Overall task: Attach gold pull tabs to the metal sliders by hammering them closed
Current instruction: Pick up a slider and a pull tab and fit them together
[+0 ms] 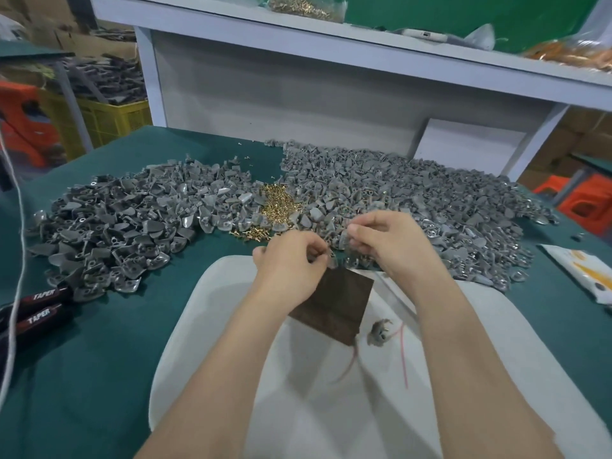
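Two big heaps of grey metal sliders cover the green table, one on the left point(126, 226) and one on the right point(414, 200). Between them lies a small pile of gold pull tabs point(276, 207). My left hand point(291, 263) has its fingers curled and pinches a small grey piece above a dark brown block point(334, 309). My right hand point(384, 243) pinches a grey slider point(344, 241) close beside the left. What the left fingertips hold is mostly hidden. One loose slider point(377, 331) lies on the white tray point(185, 326).
Black handles marked TAPER point(39, 309) lie at the left table edge beside a white cord point(15, 260). A white packet point(583, 273) rests at the right. A grey shelf point(331, 44) with bags of parts stands behind the heaps.
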`<state>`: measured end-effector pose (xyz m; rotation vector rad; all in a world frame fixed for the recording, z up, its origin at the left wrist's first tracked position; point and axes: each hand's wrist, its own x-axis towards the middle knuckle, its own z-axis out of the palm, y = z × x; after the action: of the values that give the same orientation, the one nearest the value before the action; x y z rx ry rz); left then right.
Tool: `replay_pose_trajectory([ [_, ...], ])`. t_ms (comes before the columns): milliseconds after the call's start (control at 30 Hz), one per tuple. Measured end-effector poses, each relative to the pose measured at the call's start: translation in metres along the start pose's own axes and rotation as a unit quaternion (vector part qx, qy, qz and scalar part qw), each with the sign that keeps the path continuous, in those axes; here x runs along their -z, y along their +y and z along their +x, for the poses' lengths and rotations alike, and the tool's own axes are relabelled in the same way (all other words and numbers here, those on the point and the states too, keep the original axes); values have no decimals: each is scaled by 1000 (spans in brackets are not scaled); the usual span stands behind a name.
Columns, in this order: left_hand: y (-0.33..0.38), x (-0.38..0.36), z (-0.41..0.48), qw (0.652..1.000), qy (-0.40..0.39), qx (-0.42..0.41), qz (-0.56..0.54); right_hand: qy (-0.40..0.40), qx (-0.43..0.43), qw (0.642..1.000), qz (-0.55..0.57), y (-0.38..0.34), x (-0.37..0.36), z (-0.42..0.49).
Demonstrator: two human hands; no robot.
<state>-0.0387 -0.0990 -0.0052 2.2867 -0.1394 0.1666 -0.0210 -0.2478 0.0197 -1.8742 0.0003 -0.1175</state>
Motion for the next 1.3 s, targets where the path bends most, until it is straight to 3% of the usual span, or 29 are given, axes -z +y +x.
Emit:
replay_pose_trajectory([
  [100, 1, 0, -2, 998, -5, -2, 63, -23, 7, 1000, -6, 7, 4, -18],
  [233, 3, 0, -3, 997, -24, -10, 78, 8, 48, 998, -30, 15, -4, -25],
  [500, 5, 2, -3, 996, 10, -91, 6, 50, 100, 992, -58, 19, -16, -23],
  [867, 6, 4, -4, 986, 60, -157, -15, 7, 52, 996, 68, 19, -13, -22],
  [1033, 1, 6, -3, 995, 30, -94, 6, 63, 112, 984, -123, 23, -9, -21],
  [1133, -2, 8, -2, 996, -20, -64, 51, 49, 143, 960, -234, 26, -9, -24],
  [1300, 0, 4, -1, 992, -39, -48, 114, 12, 177, 934, -311, 25, -13, -26],
])
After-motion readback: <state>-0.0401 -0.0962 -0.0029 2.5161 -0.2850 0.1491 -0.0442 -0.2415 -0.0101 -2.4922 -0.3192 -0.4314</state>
